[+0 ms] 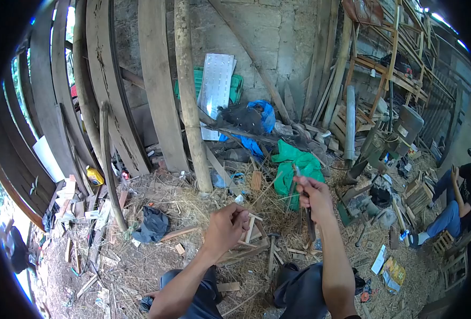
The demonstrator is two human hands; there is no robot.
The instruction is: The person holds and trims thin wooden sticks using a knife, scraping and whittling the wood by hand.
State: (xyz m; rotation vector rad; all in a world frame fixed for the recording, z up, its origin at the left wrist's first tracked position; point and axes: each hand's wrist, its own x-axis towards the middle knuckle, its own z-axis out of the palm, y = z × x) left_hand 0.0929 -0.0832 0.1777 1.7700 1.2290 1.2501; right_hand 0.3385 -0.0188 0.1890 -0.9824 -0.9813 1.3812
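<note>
My right hand is closed round a slim dark metal tool. Its lower part hangs beneath my fist and a narrow end pokes out above; its exact kind cannot be made out. To the left, my left hand is held with its fingers curled together, and whatever they pinch is too small or hidden to name. Just beyond and below it, a small pale wooden frame rests over a larger wooden piece near my knees. A hammer stands or leans between my legs, head up.
A green plastic bag lies ahead, near a leaning wooden pole. Wood scraps and straw litter the ground. A black plastic bag is at left, a yellow sack at right. Another person sits at far right.
</note>
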